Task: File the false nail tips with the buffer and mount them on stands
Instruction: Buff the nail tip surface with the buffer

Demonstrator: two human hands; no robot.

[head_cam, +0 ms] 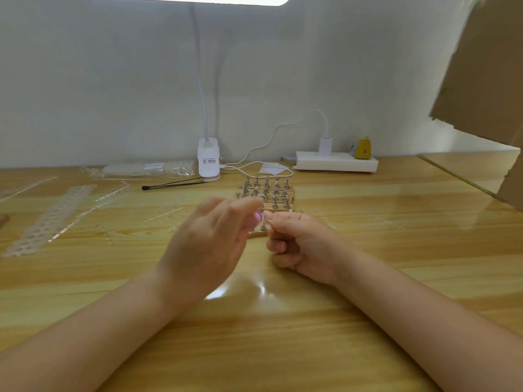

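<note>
both hands are meeting just above the wooden bench (283, 321), in front of the stands (266, 192). the right hand (300, 244) is curling into a loose fist, its thumb and forefinger pinching a small pale false nail tip (267, 219) at the top of the fist. the left hand (209, 239) is blurring with motion, back toward the camera, fingers reaching toward the right hand; a bit of purple buffer (258, 215) is peeking out past its fingertips, just beside the nail tip, so the hand seems to be holding it, though the grip itself is hidden.

the stands are small metal pegs sitting in rows on wooden strips, partly hidden behind the hands. whether any peg is carrying a tip is too small to tell.

farther back, a white clip lamp (209, 161) is standing at the wall with its cable running to a white power strip (336, 162), beside a small yellow object (363, 149). black tweezers (172, 184) are lying left of the stands. clear plastic strips (51, 219) and a plastic packet (147, 168) are lying on the left side. brown cardboard (481, 66) is leaning in at the right.
</note>
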